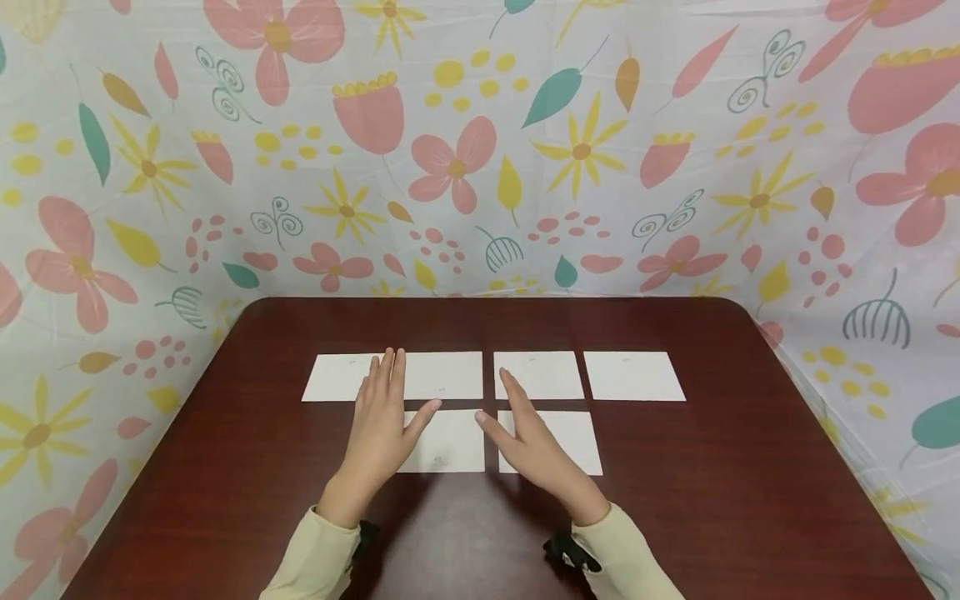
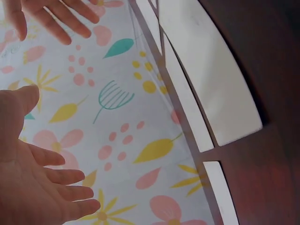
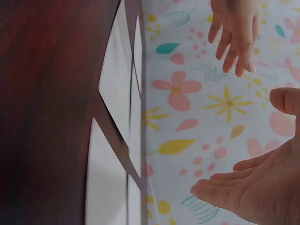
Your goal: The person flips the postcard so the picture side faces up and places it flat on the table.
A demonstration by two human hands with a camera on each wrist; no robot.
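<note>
Hovering above white cards [image 1: 633, 376], both hands [image 1: 379, 433] [image 1: 537, 446] reach forward, thumbs inward.

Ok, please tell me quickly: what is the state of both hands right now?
Left hand: open, holding nothing.
Right hand: open, holding nothing.

A white fabric curtain [image 1: 517, 242] printed with pink, yellow and teal flowers and leaves is hanging behind and along both sides of a glossy, dark reddish-brown table [image 1: 720, 492] with rounded far corners. Soft light is gleaming on its near middle.
</note>
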